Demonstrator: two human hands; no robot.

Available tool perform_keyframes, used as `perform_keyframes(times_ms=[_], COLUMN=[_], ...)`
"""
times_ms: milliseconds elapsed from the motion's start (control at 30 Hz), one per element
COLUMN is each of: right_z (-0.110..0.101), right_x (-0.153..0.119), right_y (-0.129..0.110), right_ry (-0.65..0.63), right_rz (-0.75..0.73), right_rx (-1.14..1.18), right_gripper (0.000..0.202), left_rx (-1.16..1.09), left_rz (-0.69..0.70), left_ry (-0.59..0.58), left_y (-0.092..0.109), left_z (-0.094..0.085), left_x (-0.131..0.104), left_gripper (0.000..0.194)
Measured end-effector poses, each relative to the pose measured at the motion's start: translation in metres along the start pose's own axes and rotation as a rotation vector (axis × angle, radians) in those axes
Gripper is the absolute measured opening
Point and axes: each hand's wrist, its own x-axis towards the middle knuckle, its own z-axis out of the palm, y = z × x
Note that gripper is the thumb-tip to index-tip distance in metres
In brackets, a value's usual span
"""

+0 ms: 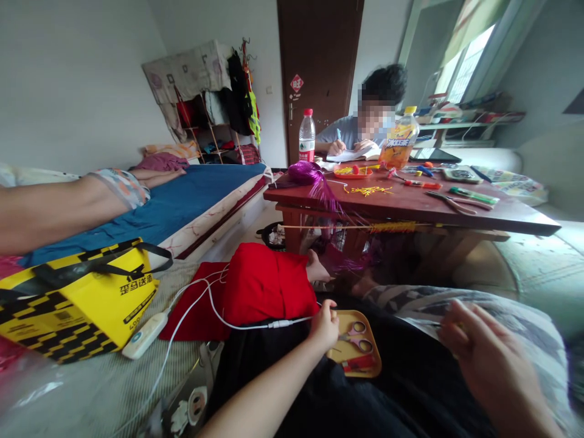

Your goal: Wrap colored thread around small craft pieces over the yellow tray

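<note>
My left hand (325, 327) is closed at the left rim of a yellow tray (375, 347) on the black cloth over my lap. What its fingers hold, if anything, is hidden. In the tray lie pink-handled scissors (358, 336) and a red item (358, 364). A white cable (255, 327) runs across a red cloth bundle (269, 283) and ends near this hand. My right hand (483, 347), slightly blurred, is raised at the right with curled fingers. A small yellowish bit shows between them, too small to name.
A red-brown table (410, 204) holds purple tinsel (310, 176), yellow sticks (369, 190), pliers (449, 202) and bottles. A person (342, 137) writes behind it. Left are a yellow bag (95, 304), a power strip (145, 334) and another person's leg (55, 210) on a bed.
</note>
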Motion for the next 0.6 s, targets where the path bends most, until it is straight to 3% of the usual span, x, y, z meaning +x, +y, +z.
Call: perform_keyframes(times_ms=[67,133,333,367,400,433,500,600], right_z=[0.011,0.018,0.034,0.038,0.041,0.045,0.050,0.047], right_x=[-0.003,-0.004,-0.012,-0.014,-0.016,-0.018,-0.022,-0.021], right_y=[0.007,0.014,0.023,0.023,0.022,0.022,0.023,0.024], right_ry=[-0.031,-0.081,-0.228,-0.239,-0.243,-0.248,-0.268,-0.338], right_rz=[0.056,0.123,0.271,0.280,0.283,0.281,0.272,0.267], right_rx=[0.033,0.048,0.086,0.088,0.085,0.078,0.057,0.016], right_gripper=[0.042,0.042,0.043,0.043,0.043,0.043,0.043,0.038], left_rx=[0.070,0.120,0.179,0.191,0.246,0.301,0.393,0.382], left_rz=[0.060,0.124,0.344,0.388,0.437,0.440,0.444,0.449], left_ry=[0.009,0.013,0.016,-0.016,-0.121,-0.233,-0.344,-0.304], left_y=[0.001,0.009,0.058,0.066,0.072,0.076,0.080,0.078], left_z=[0.002,-0.001,-0.015,-0.015,-0.015,-0.013,-0.010,-0.012], left_x=[-0.005,-0.014,-0.057,-0.065,-0.072,-0.078,-0.086,-0.085], left_gripper=[0.003,0.014,0.016,0.017,0.020,0.022,0.016,0.010])
